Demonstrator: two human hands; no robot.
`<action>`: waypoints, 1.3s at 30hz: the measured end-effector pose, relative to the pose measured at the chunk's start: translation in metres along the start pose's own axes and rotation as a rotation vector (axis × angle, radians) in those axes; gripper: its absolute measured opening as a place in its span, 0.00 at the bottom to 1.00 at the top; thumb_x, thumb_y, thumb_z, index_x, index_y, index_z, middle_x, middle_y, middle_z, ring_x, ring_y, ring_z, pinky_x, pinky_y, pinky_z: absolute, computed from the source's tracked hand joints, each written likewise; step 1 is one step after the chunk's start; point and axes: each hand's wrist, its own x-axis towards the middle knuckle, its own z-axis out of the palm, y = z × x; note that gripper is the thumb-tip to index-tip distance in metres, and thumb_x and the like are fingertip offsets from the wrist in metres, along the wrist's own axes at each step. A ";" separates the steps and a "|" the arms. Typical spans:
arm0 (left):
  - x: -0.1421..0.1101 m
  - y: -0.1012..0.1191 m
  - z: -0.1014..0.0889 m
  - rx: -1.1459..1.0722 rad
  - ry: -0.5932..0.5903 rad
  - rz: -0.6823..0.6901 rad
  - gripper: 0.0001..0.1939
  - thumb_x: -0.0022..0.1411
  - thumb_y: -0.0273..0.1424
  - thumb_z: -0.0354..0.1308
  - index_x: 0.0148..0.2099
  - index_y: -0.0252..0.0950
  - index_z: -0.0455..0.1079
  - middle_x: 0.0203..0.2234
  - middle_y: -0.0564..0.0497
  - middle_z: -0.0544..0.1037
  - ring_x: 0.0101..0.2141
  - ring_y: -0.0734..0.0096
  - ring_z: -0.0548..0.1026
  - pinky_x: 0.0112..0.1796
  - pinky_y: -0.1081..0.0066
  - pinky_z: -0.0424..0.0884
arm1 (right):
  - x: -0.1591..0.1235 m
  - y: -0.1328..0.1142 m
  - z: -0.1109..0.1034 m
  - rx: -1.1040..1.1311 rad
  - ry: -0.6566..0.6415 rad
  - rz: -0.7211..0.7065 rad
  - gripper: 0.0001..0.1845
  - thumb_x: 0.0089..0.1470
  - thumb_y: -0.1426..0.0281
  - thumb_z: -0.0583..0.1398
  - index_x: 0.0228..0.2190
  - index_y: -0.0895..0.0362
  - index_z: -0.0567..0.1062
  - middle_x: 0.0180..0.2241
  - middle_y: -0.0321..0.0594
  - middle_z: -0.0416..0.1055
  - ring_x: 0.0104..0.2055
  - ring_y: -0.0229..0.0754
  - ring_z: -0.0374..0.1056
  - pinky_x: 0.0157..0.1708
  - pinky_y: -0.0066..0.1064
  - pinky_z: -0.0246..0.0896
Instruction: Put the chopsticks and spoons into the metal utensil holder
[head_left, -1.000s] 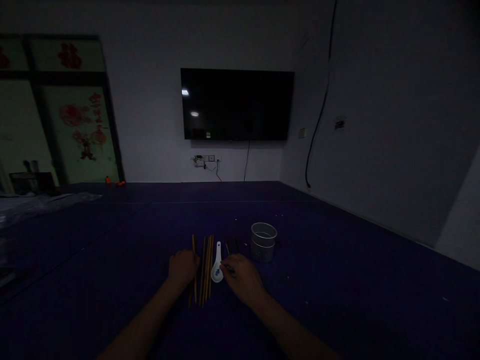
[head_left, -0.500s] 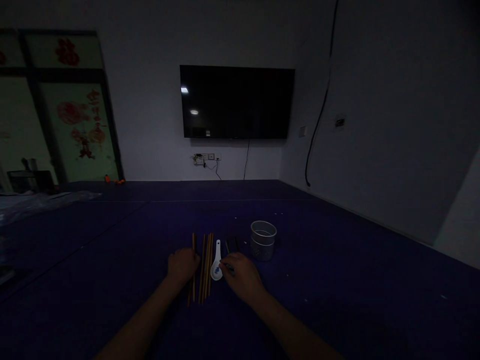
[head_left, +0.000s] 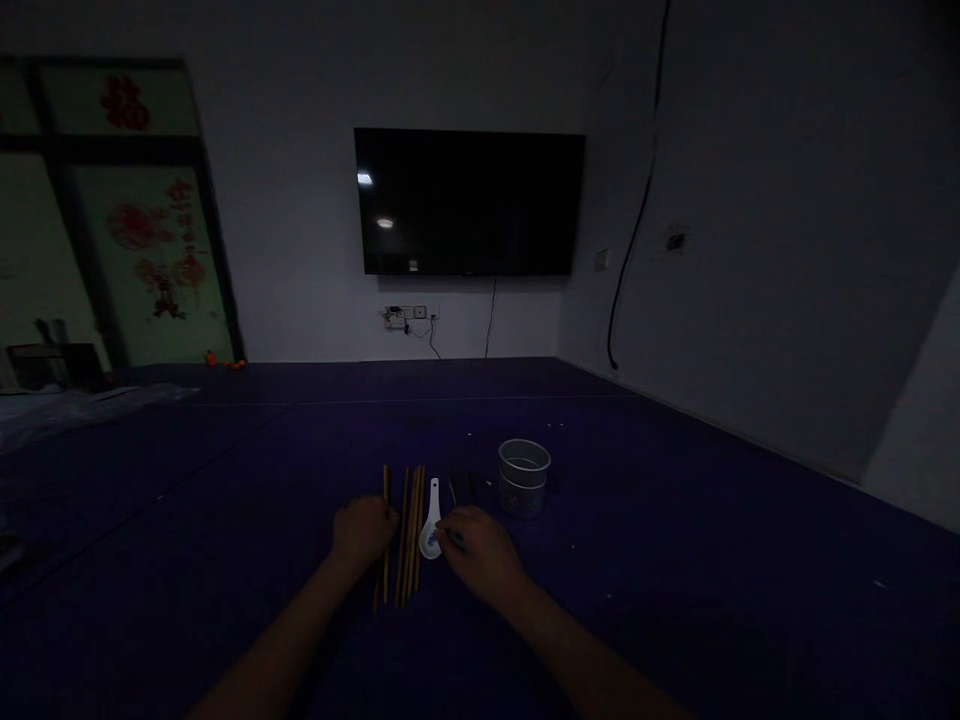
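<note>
My left hand [head_left: 364, 532] is closed, knuckles up, over the leftmost wooden chopsticks [head_left: 385, 577], which lie on the dark blue surface. Several more chopsticks [head_left: 412, 540] lie lengthwise just to its right. Beside these rests a white spoon [head_left: 430, 541] with a blue pattern in its bowl, handle pointing away from me. My right hand [head_left: 484, 557] is curled at the spoon's right edge, thumb and fingers pinched on a slim dark utensil [head_left: 454, 539]. Its kind cannot be made out in the dim light. Thin dark ends [head_left: 461, 489] stick out beyond my right fingers.
A metal cup [head_left: 523, 494] with perforated sides stands upright to the right, beyond my right hand. Small white scraps [head_left: 555, 425] dot the blue surface [head_left: 675, 600]. Clear plastic sheeting [head_left: 90, 405] lies at far left. A television [head_left: 469, 205] hangs on the wall ahead.
The view has shifted slightly. Both hands keep nearly the same place, with the chopsticks, spoon and cup unmoved.
</note>
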 end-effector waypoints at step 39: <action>-0.001 -0.001 0.000 -0.030 0.004 -0.016 0.18 0.58 0.36 0.46 0.39 0.32 0.74 0.38 0.38 0.78 0.41 0.57 0.76 0.41 0.64 0.69 | 0.000 -0.002 0.001 -0.022 -0.078 -0.040 0.13 0.56 0.69 0.53 0.36 0.56 0.77 0.37 0.41 0.75 0.42 0.41 0.68 0.41 0.28 0.56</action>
